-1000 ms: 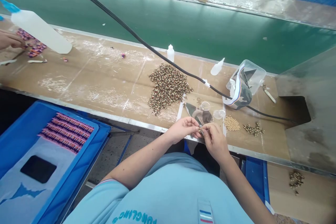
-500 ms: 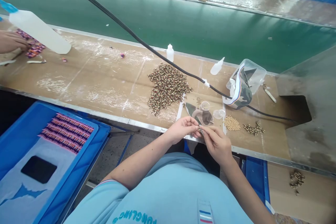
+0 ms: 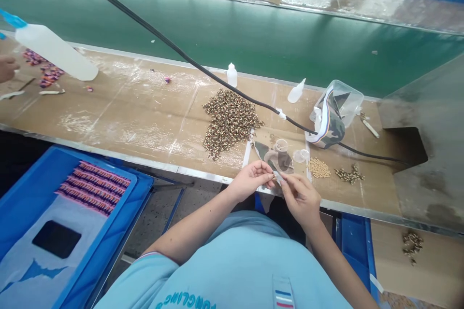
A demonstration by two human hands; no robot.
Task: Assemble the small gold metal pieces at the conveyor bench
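My left hand (image 3: 252,182) is closed in a pinch on a small brown-and-gold piece (image 3: 274,177) at the table's front edge. Fingertip to fingertip with it, my right hand (image 3: 301,199) is also pinched; a pale sliver shows at its tips, too small to name. Just beyond lies a camouflage cloth (image 3: 261,151), with a small clear cup (image 3: 281,145) on it and a clear round lid or dish (image 3: 300,156) beside it. Tan beads (image 3: 319,168) and a few brown-and-gold pieces (image 3: 349,174) lie to the right. A large heap of such pieces (image 3: 230,120) is at the left.
A black cable (image 3: 174,47) crosses above the table. Squeeze bottles (image 3: 232,76) stand or lean at the back, near a clear box with camouflage fabric (image 3: 335,123). A large white bottle (image 3: 58,53) and a co-worker's hand (image 3: 7,68) are far left. A blue tray (image 3: 125,193) holds a phone (image 3: 57,239).
My hands stay together in nearly the same place, and a pale sliver now shows between the fingertips. The co-worker's hand has drawn back left from the colourful pieces. The view has shifted slightly.
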